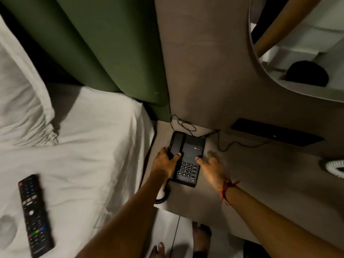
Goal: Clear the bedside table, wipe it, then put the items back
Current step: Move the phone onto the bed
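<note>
A black desk telephone (189, 151) with its handset in the cradle sits on the beige bedside table (242, 179) near the wall. My left hand (164, 161) grips the phone's left side, thumb on the handset. My right hand (211, 165) holds the phone's right edge, thumb resting on its top. The phone's coiled cord (162, 197) hangs off the table's front left corner. A black TV remote (35, 215) lies on the white bed sheet at lower left.
Thin black cables (186, 125) run behind the phone to the wall. A black panel (275, 132) sits on the wall at right, and a white coiled cord (335, 166) at the far right edge. The bed with pillow (20, 90) adjoins the table. A green headboard (111, 53) stands behind.
</note>
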